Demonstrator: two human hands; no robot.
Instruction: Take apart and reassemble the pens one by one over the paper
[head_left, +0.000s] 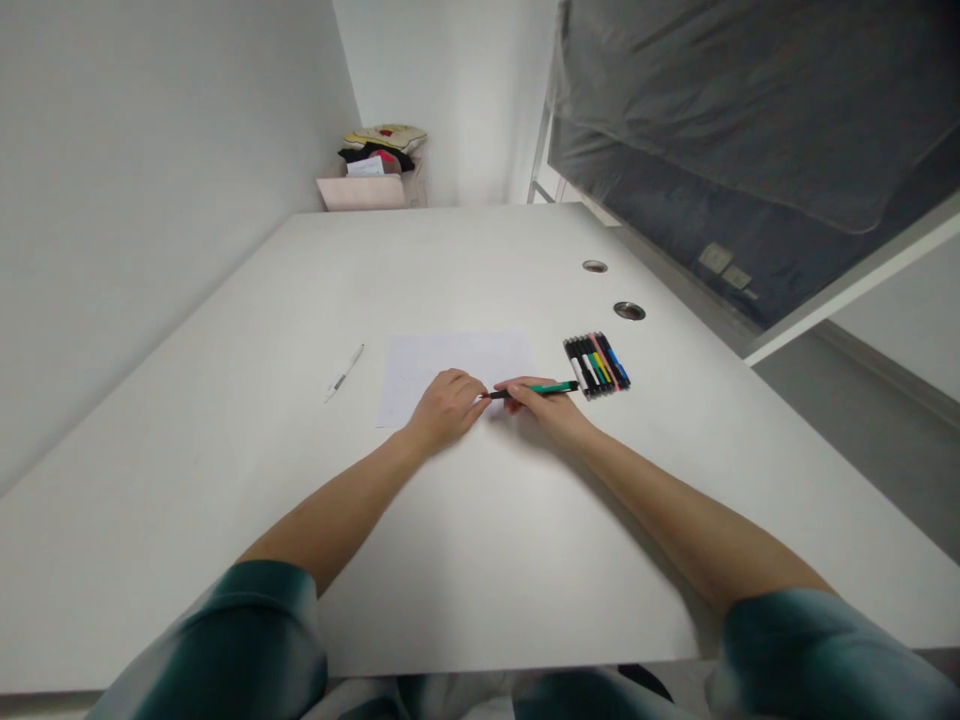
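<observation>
My right hand (551,408) is closed around a marker pen (553,388) with a green barrel and black ends, lying nearly level over the lower right of a white sheet of paper (457,350). The marker's dark left end reaches the fingertips of my left hand (448,408). Those fingers are curled and pinched together at that end, and they hide its very tip. The left hand rests on the paper's lower edge. Any marks beneath the hands are hidden.
Right of the paper lies a row of several coloured pens (597,364). A white pen (345,373) lies to the left. Two round cable holes (629,311) sit in the white table (465,560) near its right edge. A pink box (364,192) stands at the far end.
</observation>
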